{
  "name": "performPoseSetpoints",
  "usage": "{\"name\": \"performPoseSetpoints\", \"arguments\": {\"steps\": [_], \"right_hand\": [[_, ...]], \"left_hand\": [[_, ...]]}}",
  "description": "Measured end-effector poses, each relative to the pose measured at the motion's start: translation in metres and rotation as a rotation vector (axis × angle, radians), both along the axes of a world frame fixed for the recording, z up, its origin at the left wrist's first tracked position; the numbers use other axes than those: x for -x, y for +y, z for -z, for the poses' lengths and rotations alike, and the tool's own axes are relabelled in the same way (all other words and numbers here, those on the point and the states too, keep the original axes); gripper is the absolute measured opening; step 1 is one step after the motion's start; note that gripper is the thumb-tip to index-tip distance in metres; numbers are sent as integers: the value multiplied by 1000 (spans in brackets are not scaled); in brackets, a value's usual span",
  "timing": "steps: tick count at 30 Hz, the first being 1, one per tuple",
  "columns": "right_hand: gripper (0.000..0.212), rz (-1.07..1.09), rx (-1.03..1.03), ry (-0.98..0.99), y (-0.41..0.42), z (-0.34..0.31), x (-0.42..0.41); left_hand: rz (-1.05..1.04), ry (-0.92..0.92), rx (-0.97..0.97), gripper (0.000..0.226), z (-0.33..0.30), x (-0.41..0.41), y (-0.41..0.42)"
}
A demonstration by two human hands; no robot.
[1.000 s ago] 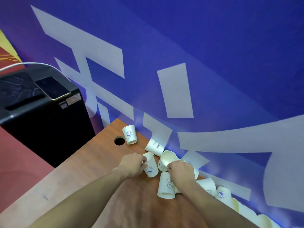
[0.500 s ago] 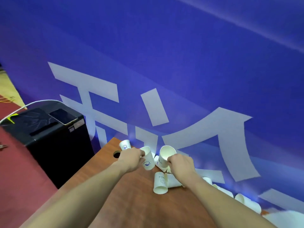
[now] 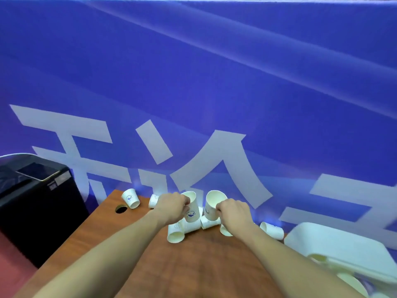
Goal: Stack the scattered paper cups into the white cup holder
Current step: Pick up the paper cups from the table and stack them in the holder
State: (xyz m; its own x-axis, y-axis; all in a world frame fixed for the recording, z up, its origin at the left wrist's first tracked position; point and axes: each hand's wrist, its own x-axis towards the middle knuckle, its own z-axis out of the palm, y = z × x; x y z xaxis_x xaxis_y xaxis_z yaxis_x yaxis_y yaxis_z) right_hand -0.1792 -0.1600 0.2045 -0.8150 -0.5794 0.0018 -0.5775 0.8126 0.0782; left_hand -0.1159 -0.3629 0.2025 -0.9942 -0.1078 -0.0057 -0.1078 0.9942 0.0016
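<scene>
Head view shows the left hand (image 3: 171, 206) and right hand (image 3: 233, 211) each gripping a paper cup (image 3: 191, 208) left of the white cup holder (image 3: 335, 241), probably ready for nesting next.

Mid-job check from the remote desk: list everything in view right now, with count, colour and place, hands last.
Cup in left hand: 1, white with blue logo, held upright above the pile.
Cup in right hand: 1, white, held upright beside the first, mouth toward the camera.
Loose cups on table: at least 6 visible, white; one inverted near the far left corner, one lying under the left hand, others clustered behind the hands.
White cup holder: 1, white, table's right edge; more cups at its near side, blurred.
Table: 1, brown wood, with a round hole.
Black cabinet: 1, left of the table.
Blue banner: 1, white lettering, behind.
Left hand: grips its cup.
Right hand: grips its cup.
</scene>
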Motion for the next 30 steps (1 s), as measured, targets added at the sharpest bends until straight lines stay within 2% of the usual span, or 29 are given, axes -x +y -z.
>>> {"name": "performPoseSetpoints", "arguments": {"steps": [8,18,30], "right_hand": [[18,183,15,-16,118,-10,6],[12,403,49,27,264,-22,7],[15,651,34,18,413,-16,-39]], "left_hand": [[205,-41,-43,25,0,39,114],[437,8,14,25,-18,79,260],[717,4,-22,25,-7,84,425]]}}
